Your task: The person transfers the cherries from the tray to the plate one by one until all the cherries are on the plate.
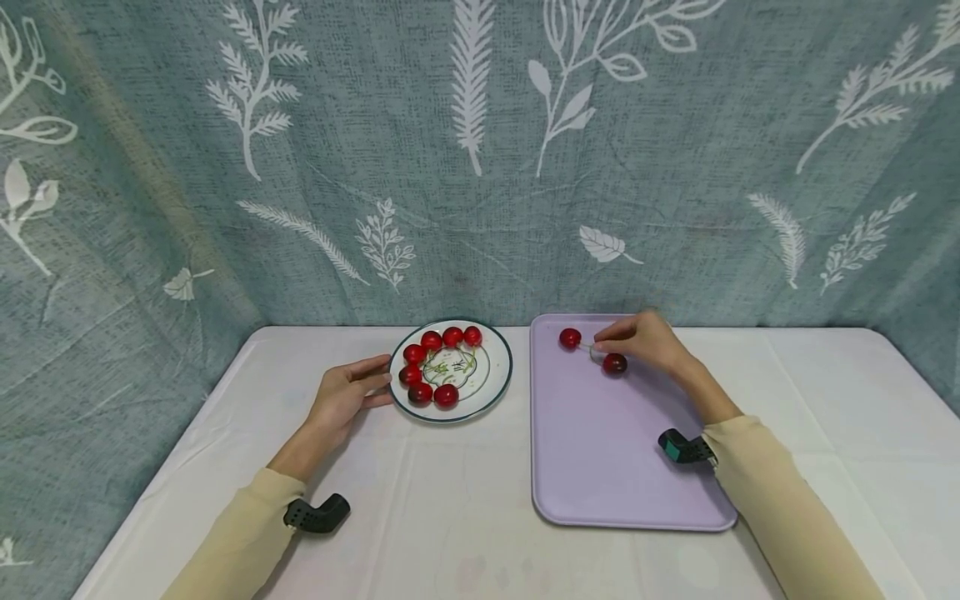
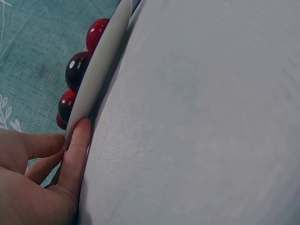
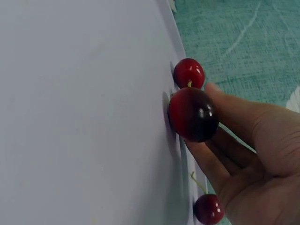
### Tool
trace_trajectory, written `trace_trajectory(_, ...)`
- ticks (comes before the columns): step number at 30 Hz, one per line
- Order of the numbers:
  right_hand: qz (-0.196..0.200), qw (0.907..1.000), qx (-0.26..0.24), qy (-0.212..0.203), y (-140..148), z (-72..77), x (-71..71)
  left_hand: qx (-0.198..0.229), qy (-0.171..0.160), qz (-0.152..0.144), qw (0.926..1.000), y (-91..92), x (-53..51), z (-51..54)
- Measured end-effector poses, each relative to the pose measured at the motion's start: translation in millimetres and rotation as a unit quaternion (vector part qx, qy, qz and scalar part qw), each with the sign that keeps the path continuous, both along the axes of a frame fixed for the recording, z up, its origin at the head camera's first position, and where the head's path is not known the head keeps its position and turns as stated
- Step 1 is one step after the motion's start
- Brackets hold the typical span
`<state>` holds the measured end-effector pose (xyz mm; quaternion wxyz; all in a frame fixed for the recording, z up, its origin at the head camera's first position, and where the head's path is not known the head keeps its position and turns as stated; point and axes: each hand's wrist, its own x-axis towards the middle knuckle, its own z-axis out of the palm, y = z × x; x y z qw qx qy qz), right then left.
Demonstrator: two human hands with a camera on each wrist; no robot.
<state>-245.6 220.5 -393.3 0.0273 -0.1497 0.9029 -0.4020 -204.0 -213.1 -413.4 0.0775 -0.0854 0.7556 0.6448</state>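
My left hand (image 1: 341,400) grips the left edge of a white plate (image 1: 495,367) with a dark rim, fingers partly under it in the left wrist view. Several red cherries (image 1: 446,396) form an arc on it, stems inward. Over the far part of the lilac tray (image 1: 615,467), my right hand (image 1: 648,340) pinches a thin stem between thumb and fingertips. Just below the fingers is a dark red cherry (image 3: 193,115), and a brighter cherry (image 1: 570,338) lies to its left. Which cherry the pinched stem belongs to is unclear.
The right wrist view shows another stemmed cherry (image 3: 208,209) near the tray's far edge; the hand hides it in the head view. A white cloth (image 1: 450,500) covers the table. Behind hangs a green-grey curtain (image 1: 420,167) with white leaf prints.
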Motion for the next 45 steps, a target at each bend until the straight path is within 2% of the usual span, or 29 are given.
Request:
trace_trajectory(8,-0.029,0.9995,0.011,0.003,-4,2.0,-1.2,0.002,0.001,-0.001,1.0,1.3,1.2,2.5)
trace_trajectory(13,-0.057,0.9982,-0.008,0.015,-9,8.1,-3.1,0.002,0.002,-0.002,1.0,1.3,1.6,3.7)
trace_trajectory(16,-0.068,0.9971,-0.03,0.016,-13,12.1,-5.0,0.004,0.002,-0.003,1.0,1.2,1.9,3.7)
trace_trajectory(20,-0.058,0.994,-0.093,0.007,-18,15.4,-6.9,0.003,0.001,-0.002,1.0,1.1,2.2,3.3)
trace_trajectory(24,-0.041,0.9848,-0.169,-0.007,-22,17.6,-7.5,-0.001,-0.003,0.002,1.0,1.3,1.9,2.7)
trace_trajectory(28,-0.042,0.9723,-0.228,-0.027,-26,20.2,-7.1,-0.004,-0.005,0.003,1.0,2.4,1.2,2.6)
trace_trajectory(36,-0.053,0.9543,-0.287,-0.065,-34,28.2,-3.0,-0.008,-0.005,0.006,0.9999,3.2,0.1,0.9)
trace_trajectory(45,-0.029,0.9282,-0.362,-0.083,-52,30.3,-2.5,-0.009,-0.006,0.009,0.9999,1.2,1.8,1.6)
